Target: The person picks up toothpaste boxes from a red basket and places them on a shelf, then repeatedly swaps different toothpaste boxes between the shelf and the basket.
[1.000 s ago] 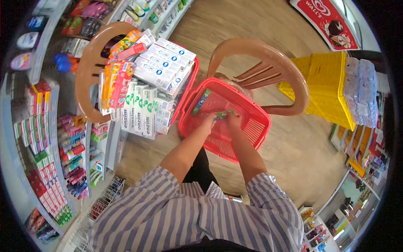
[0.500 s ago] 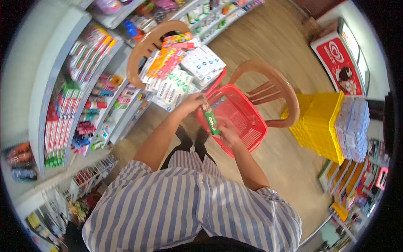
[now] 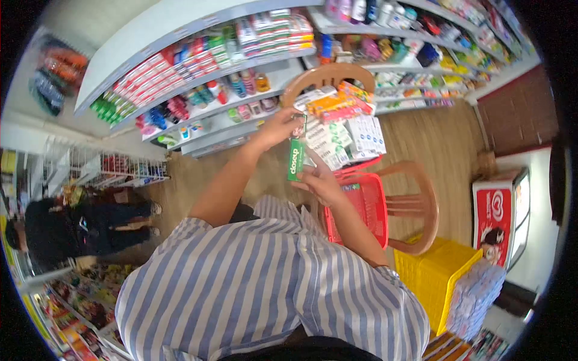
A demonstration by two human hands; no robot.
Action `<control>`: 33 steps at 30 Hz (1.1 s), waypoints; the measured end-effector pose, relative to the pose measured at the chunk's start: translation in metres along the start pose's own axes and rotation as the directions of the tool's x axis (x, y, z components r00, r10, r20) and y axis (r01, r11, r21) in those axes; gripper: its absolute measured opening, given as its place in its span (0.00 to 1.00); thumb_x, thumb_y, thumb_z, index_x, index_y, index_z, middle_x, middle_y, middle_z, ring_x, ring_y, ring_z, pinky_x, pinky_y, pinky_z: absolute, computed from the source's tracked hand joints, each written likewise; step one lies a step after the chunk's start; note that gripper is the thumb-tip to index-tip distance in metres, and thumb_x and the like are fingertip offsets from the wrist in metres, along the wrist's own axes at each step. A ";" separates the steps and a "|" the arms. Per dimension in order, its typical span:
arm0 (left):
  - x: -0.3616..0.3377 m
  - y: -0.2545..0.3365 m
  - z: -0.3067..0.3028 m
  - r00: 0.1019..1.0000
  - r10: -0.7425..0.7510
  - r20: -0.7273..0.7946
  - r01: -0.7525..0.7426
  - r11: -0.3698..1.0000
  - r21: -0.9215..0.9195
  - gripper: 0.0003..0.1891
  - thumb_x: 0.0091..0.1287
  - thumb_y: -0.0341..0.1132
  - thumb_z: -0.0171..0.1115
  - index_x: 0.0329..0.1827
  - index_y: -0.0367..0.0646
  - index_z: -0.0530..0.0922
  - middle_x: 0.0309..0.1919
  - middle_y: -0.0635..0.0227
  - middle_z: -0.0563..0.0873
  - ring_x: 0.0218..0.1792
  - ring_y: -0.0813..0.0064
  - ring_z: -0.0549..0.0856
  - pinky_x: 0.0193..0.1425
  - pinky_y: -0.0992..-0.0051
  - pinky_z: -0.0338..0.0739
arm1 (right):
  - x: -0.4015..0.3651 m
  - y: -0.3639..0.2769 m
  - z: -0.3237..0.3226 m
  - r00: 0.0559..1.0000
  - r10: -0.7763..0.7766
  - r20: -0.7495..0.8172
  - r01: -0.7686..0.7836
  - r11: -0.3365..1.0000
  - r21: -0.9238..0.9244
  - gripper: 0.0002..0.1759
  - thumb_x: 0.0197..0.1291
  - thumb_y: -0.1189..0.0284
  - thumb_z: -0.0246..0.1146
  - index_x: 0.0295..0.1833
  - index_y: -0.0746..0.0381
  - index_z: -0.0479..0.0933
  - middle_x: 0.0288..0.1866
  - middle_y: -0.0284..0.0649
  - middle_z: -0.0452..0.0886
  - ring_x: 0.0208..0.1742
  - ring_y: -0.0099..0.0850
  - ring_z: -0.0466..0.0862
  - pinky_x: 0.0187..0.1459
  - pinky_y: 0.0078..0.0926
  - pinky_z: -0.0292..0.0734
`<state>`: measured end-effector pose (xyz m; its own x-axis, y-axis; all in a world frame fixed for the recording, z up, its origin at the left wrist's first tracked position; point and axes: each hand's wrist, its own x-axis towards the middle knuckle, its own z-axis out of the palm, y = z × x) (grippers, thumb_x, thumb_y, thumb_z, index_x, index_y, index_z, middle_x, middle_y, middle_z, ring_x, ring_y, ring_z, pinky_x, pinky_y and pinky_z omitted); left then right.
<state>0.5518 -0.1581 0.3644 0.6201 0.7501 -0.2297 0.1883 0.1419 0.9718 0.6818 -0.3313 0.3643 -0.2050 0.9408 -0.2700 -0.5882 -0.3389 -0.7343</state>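
Note:
A green Closeup toothpaste box (image 3: 295, 161) is held upright in front of me, its lettering running along its length. My left hand (image 3: 283, 128) has its fingers closed around the upper end of the box. Near the lower end, my right hand (image 3: 321, 182) grips its side between thumb and fingers. Just beyond the hands, white cartons (image 3: 328, 143) and orange packets (image 3: 337, 107) are piled on a chair. Below my right forearm is a red plastic basket (image 3: 383, 207) with a small green item at its bottom.
Ahead stand shelves (image 3: 198, 78) stocked with boxes and bottles. A brown chair (image 3: 426, 204) is at the right, beside yellow crates (image 3: 436, 271) and wrapped bottles (image 3: 475, 298). A red freezer (image 3: 495, 210) stands farther right. At left, another person (image 3: 78, 231) stands near racks.
My view has turned left toward the shelves, and another person has come into sight. The toothpaste box has moved away from over the red basket and stands more upright, still in both hands.

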 end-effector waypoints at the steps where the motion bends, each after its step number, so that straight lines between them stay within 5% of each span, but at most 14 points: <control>1: -0.014 0.007 -0.011 1.000 0.003 -0.019 -0.003 1.000 -0.004 0.19 0.70 0.39 0.60 0.60 0.44 0.72 0.36 0.68 0.85 0.36 0.82 0.82 0.35 0.81 0.72 | 0.008 -0.003 0.014 1.000 0.013 0.005 -0.012 1.000 -0.024 0.44 0.62 0.83 0.59 0.78 0.50 0.46 0.58 0.49 0.77 0.55 0.37 0.82 0.54 0.34 0.80; 7: -0.087 0.005 -0.083 0.980 0.095 -0.174 -0.093 0.996 0.016 0.38 0.71 0.41 0.59 0.79 0.52 0.47 0.41 0.68 0.83 0.38 0.84 0.77 0.37 0.80 0.69 | 0.063 0.013 0.085 0.998 0.025 0.051 -0.018 0.991 -0.130 0.42 0.64 0.81 0.58 0.78 0.54 0.45 0.63 0.44 0.74 0.57 0.34 0.80 0.56 0.35 0.78; 16: -0.180 -0.005 -0.224 0.920 0.224 -0.321 -0.223 0.974 0.040 0.37 0.71 0.34 0.57 0.79 0.54 0.49 0.37 0.73 0.81 0.36 0.85 0.75 0.38 0.81 0.71 | 0.159 0.047 0.220 0.981 0.011 0.193 0.024 0.984 -0.178 0.42 0.64 0.82 0.59 0.78 0.51 0.48 0.64 0.46 0.73 0.58 0.32 0.79 0.57 0.34 0.79; 21: -0.236 -0.004 -0.287 0.822 0.318 -0.473 -0.354 0.935 0.013 0.39 0.65 0.33 0.62 0.78 0.53 0.53 0.54 0.64 0.81 0.36 0.83 0.76 0.39 0.82 0.71 | 0.207 0.076 0.296 0.947 0.031 0.321 0.034 0.980 -0.195 0.41 0.63 0.82 0.60 0.77 0.50 0.50 0.64 0.46 0.73 0.59 0.32 0.78 0.56 0.33 0.79; 28: -0.297 -0.030 -0.367 0.707 0.337 -0.622 -0.365 0.927 0.088 0.40 0.61 0.28 0.63 0.77 0.53 0.57 0.56 0.67 0.79 0.27 0.90 0.68 0.30 0.85 0.66 | 0.257 0.125 0.380 0.923 0.054 0.380 0.024 0.980 -0.198 0.38 0.62 0.82 0.62 0.75 0.53 0.55 0.63 0.46 0.73 0.59 0.32 0.78 0.56 0.34 0.80; 30: -0.313 -0.031 -0.383 0.697 0.345 -0.629 -0.346 0.930 0.126 0.40 0.60 0.28 0.63 0.77 0.51 0.57 0.58 0.67 0.77 0.31 0.88 0.72 0.35 0.84 0.70 | 0.263 0.132 0.403 0.924 0.053 0.379 0.035 0.974 -0.222 0.36 0.62 0.81 0.62 0.73 0.54 0.57 0.64 0.46 0.73 0.59 0.32 0.78 0.56 0.34 0.80; 33: -0.331 -0.029 -0.402 0.658 0.335 -0.674 -0.361 0.926 0.109 0.39 0.60 0.24 0.61 0.76 0.45 0.57 0.65 0.63 0.73 0.54 0.79 0.76 0.53 0.78 0.72 | 0.279 0.145 0.427 0.909 0.056 0.413 0.040 0.974 -0.221 0.35 0.61 0.81 0.63 0.72 0.57 0.59 0.64 0.47 0.71 0.59 0.34 0.77 0.56 0.34 0.80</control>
<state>0.0347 -0.1506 0.4337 -0.0420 0.9767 0.2107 0.0338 -0.2093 0.9773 0.2057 -0.1148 0.4482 -0.5422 0.8397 -0.0299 -0.4084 -0.2945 -0.8640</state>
